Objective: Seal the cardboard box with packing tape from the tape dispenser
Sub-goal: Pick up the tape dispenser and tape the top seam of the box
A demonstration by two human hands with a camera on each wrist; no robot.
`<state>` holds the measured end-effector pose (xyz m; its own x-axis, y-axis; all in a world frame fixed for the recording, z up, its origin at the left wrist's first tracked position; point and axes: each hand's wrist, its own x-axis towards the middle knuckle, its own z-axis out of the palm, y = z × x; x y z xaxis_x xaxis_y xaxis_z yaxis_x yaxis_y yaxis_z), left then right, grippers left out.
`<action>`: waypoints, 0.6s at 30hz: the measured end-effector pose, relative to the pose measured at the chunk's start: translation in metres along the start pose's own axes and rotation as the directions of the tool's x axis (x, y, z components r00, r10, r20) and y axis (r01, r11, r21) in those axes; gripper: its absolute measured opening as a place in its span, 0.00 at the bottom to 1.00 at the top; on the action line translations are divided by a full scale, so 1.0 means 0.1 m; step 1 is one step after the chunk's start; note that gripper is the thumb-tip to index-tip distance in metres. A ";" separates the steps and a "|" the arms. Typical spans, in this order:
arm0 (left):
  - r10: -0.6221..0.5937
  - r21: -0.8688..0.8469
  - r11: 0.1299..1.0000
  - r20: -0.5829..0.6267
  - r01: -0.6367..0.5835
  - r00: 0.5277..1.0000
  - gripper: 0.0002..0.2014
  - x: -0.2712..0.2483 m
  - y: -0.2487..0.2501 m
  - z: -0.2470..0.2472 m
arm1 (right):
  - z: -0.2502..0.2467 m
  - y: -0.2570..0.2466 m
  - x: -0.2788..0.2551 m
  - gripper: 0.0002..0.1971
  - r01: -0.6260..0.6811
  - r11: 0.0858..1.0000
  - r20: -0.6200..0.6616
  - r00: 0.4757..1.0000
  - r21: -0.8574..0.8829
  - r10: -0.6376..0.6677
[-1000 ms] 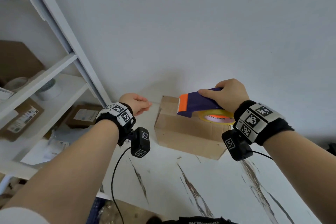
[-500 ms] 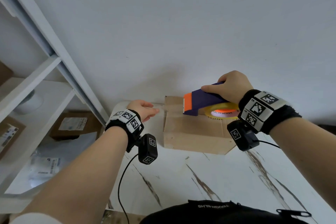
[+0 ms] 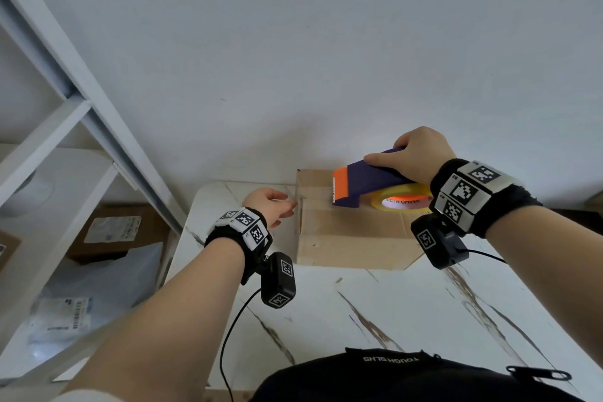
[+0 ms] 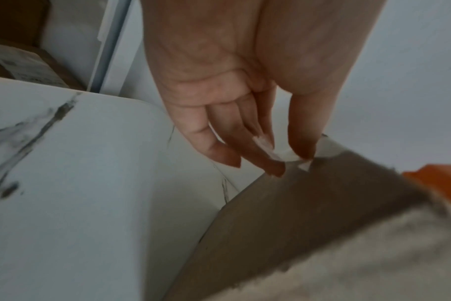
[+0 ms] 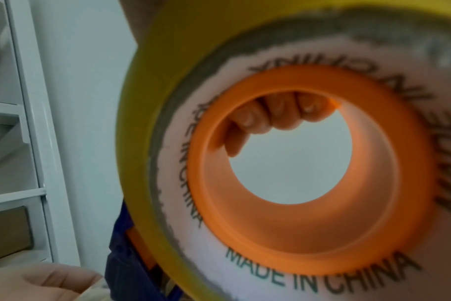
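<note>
The tape roll (image 5: 152, 114) has "MADE IN CHINA" printed in dark green around its white core, repeating round the ring; the head view catches it partly too. The black garment (image 3: 408, 378) at the bottom edge shows white lettering upside down, looks like "TOUGH SLHS". Labels on the shelf parcels are too blurry.

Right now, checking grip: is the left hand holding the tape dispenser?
No, the right hand grips the tape dispenser.
</note>
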<state>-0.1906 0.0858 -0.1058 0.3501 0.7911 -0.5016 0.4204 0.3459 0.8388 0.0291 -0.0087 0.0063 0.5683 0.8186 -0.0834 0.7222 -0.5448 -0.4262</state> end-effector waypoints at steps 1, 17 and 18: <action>0.013 0.028 1.000 -0.005 -0.013 1.000 0.14 0.00 0.00 0.02 | 0.00 0.00 0.00 0.24 -0.004 1.000 -0.001 1.000 -0.003 0.004; 0.029 0.513 0.858 -0.031 -0.009 0.999 0.33 0.03 -0.10 0.06 | -0.03 0.01 -0.03 0.25 0.006 0.999 0.001 1.000 -0.043 -0.006; 0.078 0.542 0.840 -0.049 -0.039 0.996 0.30 0.02 -0.09 0.07 | -0.03 0.02 -0.04 0.25 0.009 0.999 0.001 1.000 -0.040 -0.009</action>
<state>-0.1879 0.0813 -0.1157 0.3406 0.8393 -0.4237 0.7927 -0.0141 0.6095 0.0294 -0.0131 0.0084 0.5619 0.8233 -0.0803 0.7422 -0.5446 -0.3905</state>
